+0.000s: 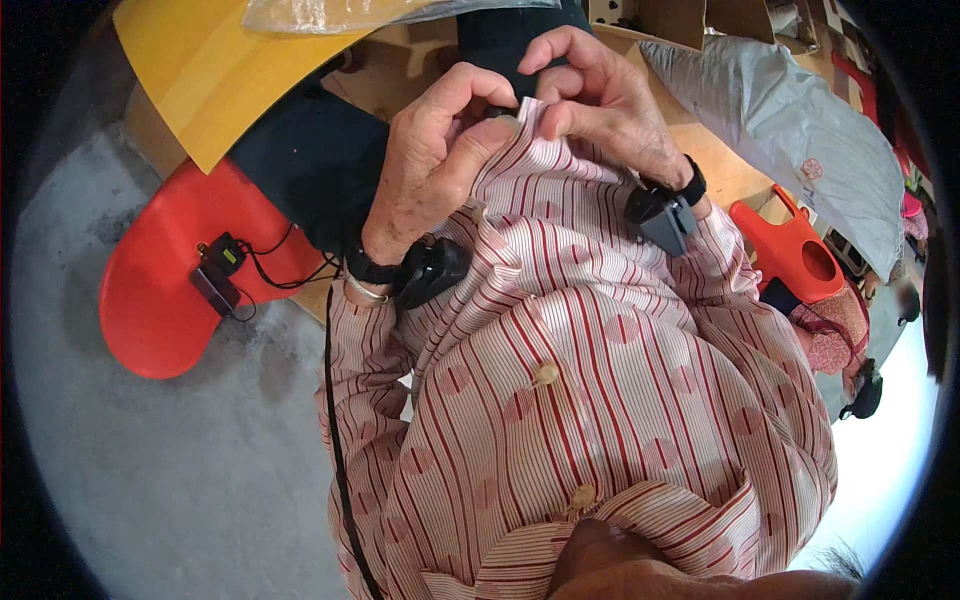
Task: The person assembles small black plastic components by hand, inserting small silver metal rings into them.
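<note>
My left hand (430,150) is closed in a pinch, thumb against bent fingers. Between them a small black piece (501,112) shows, mostly covered, so its kind cannot be told. Right beside the left thumb, the raised hem of my red-and-white striped shirt (535,135) comes to a point. My right hand (612,105) is on the other side of that hem, fingers bent and apart from the thumb, with nothing visible in its grasp. Its thumb lies close to or against the cloth. Black straps with devices circle both wrists.
A yellow panel (200,80) with clear plastic on it stands at upper left. Below lies a red chair seat (150,290) holding a small black cabled device (215,280). At right are a grey plastic sack (780,130), another red chair (795,250) and open cardboard boxes (665,20).
</note>
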`<action>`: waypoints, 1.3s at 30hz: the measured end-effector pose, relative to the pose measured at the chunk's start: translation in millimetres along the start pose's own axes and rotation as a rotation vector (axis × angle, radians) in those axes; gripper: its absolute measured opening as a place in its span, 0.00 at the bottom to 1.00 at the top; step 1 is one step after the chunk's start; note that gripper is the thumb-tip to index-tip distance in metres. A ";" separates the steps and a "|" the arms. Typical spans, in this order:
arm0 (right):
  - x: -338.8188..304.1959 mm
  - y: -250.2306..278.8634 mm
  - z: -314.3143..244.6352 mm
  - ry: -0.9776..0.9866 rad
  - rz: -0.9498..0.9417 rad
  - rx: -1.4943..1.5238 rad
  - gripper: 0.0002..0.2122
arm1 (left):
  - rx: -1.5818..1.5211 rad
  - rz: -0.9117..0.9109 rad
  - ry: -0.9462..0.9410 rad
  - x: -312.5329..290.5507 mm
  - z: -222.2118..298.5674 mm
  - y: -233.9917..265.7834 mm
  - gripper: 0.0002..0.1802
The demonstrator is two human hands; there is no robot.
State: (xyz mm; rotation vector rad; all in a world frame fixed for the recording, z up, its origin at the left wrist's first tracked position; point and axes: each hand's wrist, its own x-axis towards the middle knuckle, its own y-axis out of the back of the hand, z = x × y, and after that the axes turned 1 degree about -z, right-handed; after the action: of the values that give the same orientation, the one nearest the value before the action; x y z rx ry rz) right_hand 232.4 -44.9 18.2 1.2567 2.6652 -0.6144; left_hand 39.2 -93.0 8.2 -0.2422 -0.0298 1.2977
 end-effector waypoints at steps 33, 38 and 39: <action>8.2 -4.8 -11.0 0.352 0.052 -0.366 0.07 | -0.634 -0.057 0.240 -3.5 8.7 5.3 0.14; 6.3 -4.1 -12.5 0.357 0.060 -0.407 0.07 | -0.578 -0.032 0.249 -2.8 7.2 3.7 0.15; 5.8 -1.8 -12.0 0.354 0.051 -0.416 0.07 | -0.556 -0.026 0.256 -2.7 7.2 3.5 0.15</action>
State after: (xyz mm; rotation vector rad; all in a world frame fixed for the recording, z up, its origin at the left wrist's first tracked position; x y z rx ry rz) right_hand 227.9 -36.8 28.0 1.3996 2.8076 0.1887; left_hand 34.1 -93.6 14.8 -0.8785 -0.1756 1.2032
